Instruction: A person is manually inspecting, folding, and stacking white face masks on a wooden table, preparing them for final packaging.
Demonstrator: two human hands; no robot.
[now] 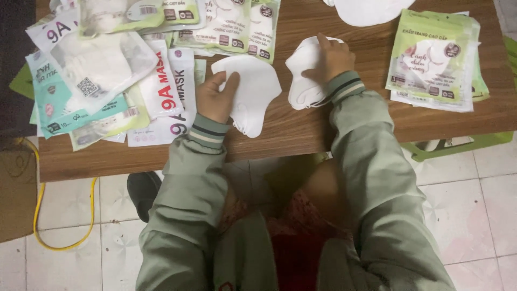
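Your left hand [215, 99] lies on a flat white mask [249, 91], thumb and fingers pinching its left edge in a light grip; the mask is a soft, smooth, folded piece with curved edges, resting on the desk [323, 129] just left of centre. Your right hand [331, 56] is spread over a stack [304, 78] of similar white masks just right of it, fingers curled on the top one, pressing more than clenching. The desk is brown wood grain. Far left lies a loose heap of glossy plastic packets [107, 81], white, teal and green. At the right sits a neat pile of green-and-white pouches [436, 62]. Another white piece [369, 9] shows at the far edge.
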